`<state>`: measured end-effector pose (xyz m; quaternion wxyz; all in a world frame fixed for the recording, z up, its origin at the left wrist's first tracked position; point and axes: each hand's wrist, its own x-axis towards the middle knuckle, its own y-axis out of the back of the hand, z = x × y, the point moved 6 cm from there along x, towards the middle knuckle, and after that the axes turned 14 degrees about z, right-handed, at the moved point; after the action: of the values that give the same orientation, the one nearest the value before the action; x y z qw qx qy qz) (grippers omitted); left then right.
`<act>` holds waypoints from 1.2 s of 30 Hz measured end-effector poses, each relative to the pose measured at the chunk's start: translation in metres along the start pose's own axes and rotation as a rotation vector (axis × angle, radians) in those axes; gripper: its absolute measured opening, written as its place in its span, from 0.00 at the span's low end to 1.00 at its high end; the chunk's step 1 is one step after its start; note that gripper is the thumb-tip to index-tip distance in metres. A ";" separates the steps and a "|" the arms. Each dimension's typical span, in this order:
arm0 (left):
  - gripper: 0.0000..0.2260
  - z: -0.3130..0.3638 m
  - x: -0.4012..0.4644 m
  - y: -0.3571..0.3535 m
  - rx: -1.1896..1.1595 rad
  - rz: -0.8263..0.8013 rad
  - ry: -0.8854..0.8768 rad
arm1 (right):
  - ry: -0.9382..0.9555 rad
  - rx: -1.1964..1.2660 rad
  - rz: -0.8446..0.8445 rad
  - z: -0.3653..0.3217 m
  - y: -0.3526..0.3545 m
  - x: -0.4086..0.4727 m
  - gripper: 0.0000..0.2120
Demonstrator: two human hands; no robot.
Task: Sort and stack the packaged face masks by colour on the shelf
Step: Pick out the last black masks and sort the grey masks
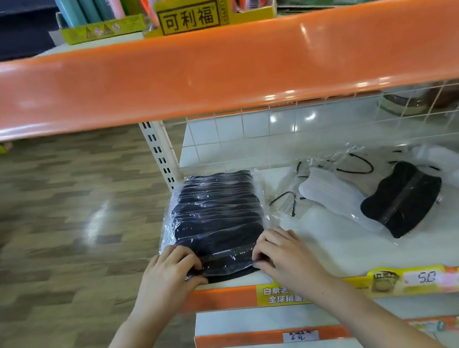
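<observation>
Progress check: black stack (216, 218) is built at the left end of the shelf (331, 245), right beside the slotted upright (160, 153). Many wrapped black masks are piled there, edges roughly lined up, near edge slightly overhanging the shelf front.

Left hand (168, 272) grips the near-left corner of the stack, fingers (188, 260) curled over the top wrapper, thumb at the shelf edge. Right hand (283, 253) does the same at the near-right corner, fingers (260, 252) curled onto the plastic. Reads as squaring up or pressing down the pile, not carrying it.

Left to do, as far as visible:
- 1 loose black mask (401, 198) in its wrapper, lying well apart to the right, tilted. Belongs on the black stack.
- white mask (336, 193) partly under that black one, plus pale packets (450, 165) further right, blurred, count unclear. No tidy white stack visible yet.
- clear wrapper (286, 201) with black ear loops, between stack and white mask; cannot tell what is in it.

Judgement: black mostly sorted, 1 stray remaining; white pile not started or at least not squared. Past halfway on black only.
</observation>
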<state>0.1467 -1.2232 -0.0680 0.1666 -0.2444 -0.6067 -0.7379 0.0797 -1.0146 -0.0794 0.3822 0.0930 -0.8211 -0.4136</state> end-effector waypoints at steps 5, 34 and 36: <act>0.07 0.007 0.007 -0.003 0.069 0.029 -0.050 | -0.003 -0.018 -0.005 0.000 0.001 -0.001 0.04; 0.16 0.055 0.022 -0.006 0.073 -0.010 -0.156 | 0.064 -0.021 0.063 -0.008 0.019 -0.007 0.11; 0.15 0.069 0.028 -0.012 0.069 -0.011 -0.158 | 0.047 -0.031 0.079 -0.001 0.027 -0.010 0.12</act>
<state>0.1282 -1.1522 -0.0517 0.1226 -0.2925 -0.6444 -0.6958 0.0919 -0.9932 -0.0644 0.4189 0.0642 -0.8083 -0.4087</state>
